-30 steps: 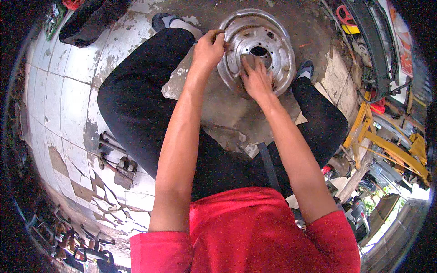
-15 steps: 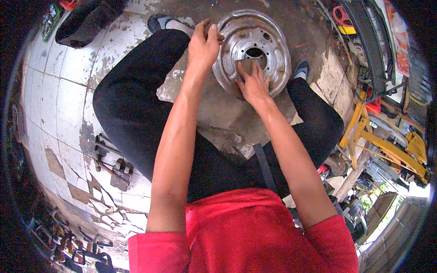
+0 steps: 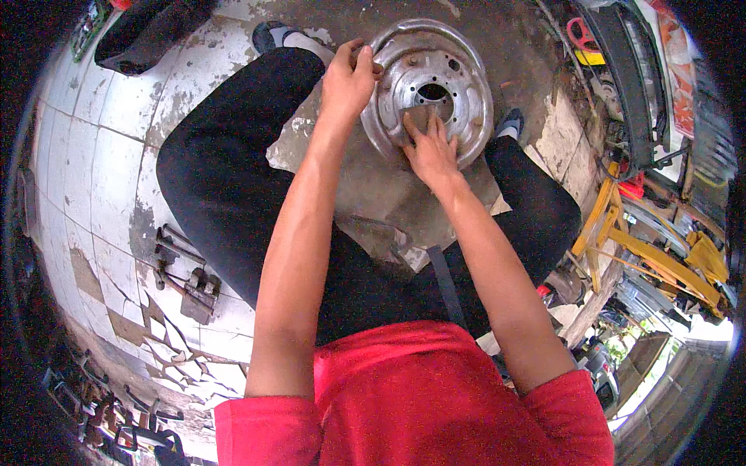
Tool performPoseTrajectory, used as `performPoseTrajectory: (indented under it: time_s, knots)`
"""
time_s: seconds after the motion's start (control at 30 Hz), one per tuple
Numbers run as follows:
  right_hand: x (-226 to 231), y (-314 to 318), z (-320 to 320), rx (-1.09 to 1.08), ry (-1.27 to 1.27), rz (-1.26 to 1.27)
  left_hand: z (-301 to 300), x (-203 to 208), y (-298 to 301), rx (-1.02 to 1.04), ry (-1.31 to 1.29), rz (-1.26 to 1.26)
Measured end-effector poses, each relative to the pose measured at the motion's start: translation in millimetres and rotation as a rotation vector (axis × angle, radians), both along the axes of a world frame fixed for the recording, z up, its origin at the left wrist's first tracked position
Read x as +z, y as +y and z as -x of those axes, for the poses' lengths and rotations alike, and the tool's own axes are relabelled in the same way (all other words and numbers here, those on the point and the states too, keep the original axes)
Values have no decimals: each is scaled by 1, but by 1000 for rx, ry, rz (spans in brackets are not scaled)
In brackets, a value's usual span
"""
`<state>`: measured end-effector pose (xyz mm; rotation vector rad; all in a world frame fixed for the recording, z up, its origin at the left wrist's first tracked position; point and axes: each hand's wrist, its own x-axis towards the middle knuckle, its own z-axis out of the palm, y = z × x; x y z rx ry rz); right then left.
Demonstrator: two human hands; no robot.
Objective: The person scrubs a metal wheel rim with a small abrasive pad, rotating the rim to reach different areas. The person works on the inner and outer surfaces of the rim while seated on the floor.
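Note:
A bare silvery steel wheel rim (image 3: 472, 85), with a round hub hole and bolt holes, stands tilted between my feet. My left hand (image 3: 351, 78) is at the rim's left edge, its fingers curled around that edge; some fingertips are hidden. On the rim's face, just below the hub hole, my right hand (image 3: 433, 155) presses a dark grey-brown sheet (image 3: 420, 117) that looks like sandpaper. The fingers of this hand are spread over the sheet and cover part of it.
My bent legs in black trousers (image 3: 225, 147) flank the rim. A metal clamp-like tool (image 3: 200, 295) lies on cracked white tiles to the left. Yellow metal stands (image 3: 653, 260) and a dark curved panel (image 3: 633, 93) crowd the right. Assorted tools (image 3: 148, 435) lie at lower left.
My right hand's fingertips have shifted very slightly toward me on the rim, with the sheet under them. The left hand stays at the rim's edge. The whole view has shifted a little.

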<state>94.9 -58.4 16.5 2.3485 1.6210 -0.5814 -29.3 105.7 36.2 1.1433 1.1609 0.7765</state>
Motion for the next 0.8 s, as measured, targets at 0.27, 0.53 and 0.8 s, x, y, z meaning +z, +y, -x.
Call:
performPoseTrajectory:
  time_s: [0.27,0.53,0.8]
  knots:
    - [6,25,0,-19,-56,-23,4,9,-7,-63,95,15]
    - [-3,0,-2,-2,-40,-18,-2,10,-10,-47,-47,142]
    - [-7,22,-5,-74,40,-90,2,0,-8,-122,15,151]
